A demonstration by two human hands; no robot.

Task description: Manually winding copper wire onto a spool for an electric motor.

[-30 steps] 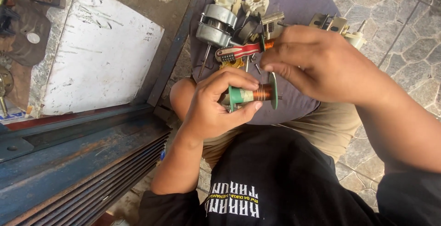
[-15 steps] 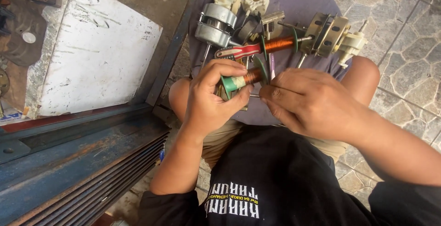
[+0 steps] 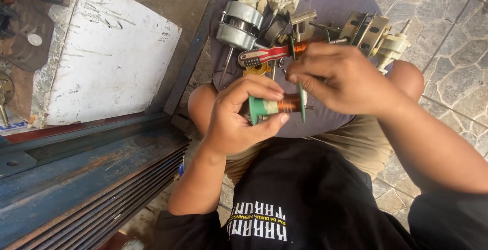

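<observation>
Head view, centre of frame: the left hand (image 3: 239, 118) pinches a green spool (image 3: 277, 105) of copper wire, light, rigid, best held by its flanges, while the right hand (image 3: 338, 79) closes fingertips at its far flange, seemingly on fine, fragile wire.

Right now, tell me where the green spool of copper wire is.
Head view, centre: the green spool sits in the left hand, just below the right hand.
</observation>
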